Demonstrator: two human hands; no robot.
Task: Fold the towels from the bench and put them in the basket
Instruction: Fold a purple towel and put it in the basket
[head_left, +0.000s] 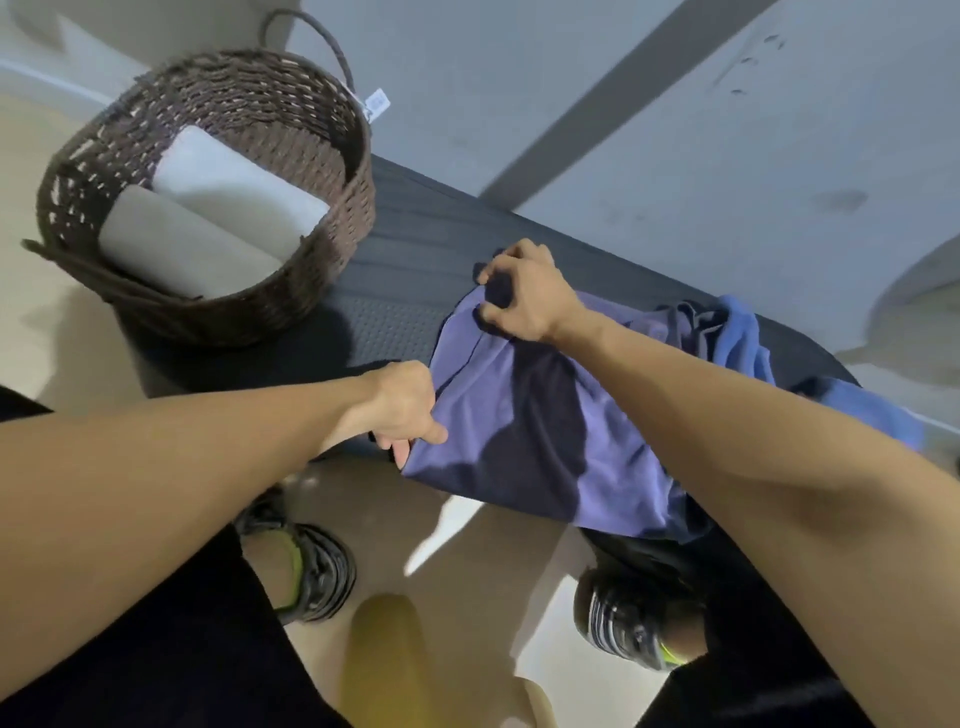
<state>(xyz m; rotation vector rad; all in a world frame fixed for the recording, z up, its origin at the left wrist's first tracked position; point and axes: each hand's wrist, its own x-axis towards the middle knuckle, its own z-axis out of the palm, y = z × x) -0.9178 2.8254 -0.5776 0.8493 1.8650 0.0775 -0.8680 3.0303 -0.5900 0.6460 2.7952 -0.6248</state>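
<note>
A purple towel (524, 431) lies spread over the dark bench (395, 291), its near part hanging past the front edge. My left hand (402, 405) pinches the towel's near left corner. My right hand (519, 293) grips its far left corner with curled fingers. A brown wicker basket (249, 93) stands on the bench's left end, holding two folded light grey towels (218, 218). Behind my right forearm a blue towel (743, 338) lies crumpled on the bench.
A grey wall (675, 104) runs behind the bench. My two feet in dark shoes (311, 566) stand on the beige floor in front of it. The basket's handle (317, 36) arches over its far side.
</note>
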